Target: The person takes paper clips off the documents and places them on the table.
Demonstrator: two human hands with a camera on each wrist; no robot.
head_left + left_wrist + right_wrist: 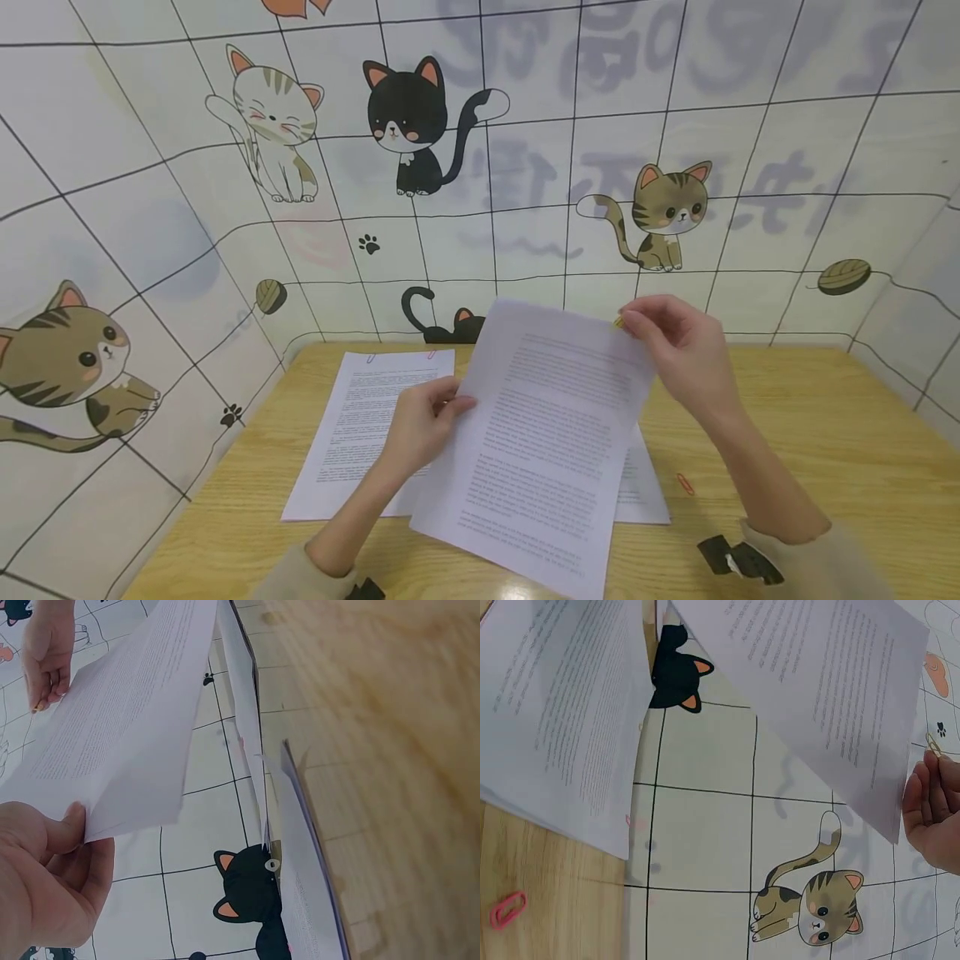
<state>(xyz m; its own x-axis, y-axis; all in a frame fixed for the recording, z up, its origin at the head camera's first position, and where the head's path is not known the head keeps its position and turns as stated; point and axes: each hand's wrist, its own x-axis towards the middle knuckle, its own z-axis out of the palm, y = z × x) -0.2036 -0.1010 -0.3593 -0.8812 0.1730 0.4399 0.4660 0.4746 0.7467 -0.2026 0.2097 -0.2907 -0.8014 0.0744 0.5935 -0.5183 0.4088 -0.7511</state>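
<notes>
A printed sheet of paper (547, 417) is held up, tilted, above the table. My left hand (423, 423) pinches its left edge between thumb and fingers; the left wrist view shows that thumb on the paper's edge. At the sheet's upper right corner, my right hand (686, 358) pinches a small yellow paper clip (932, 745). In the right wrist view the clip stands up from the fingertips, beside the sheet's edge. Whether it touches the paper I cannot tell. Behind the raised sheet lies another stack of printed paper (643, 492), mostly hidden.
To the left lies a printed stack (360, 442) with a dark paper clip (371, 359) and a red paper clip (432, 355) on its top edge. A loose red paper clip (686, 484) rests on the wooden table (810, 433). Cat-patterned cloth (525, 183) surrounds the table.
</notes>
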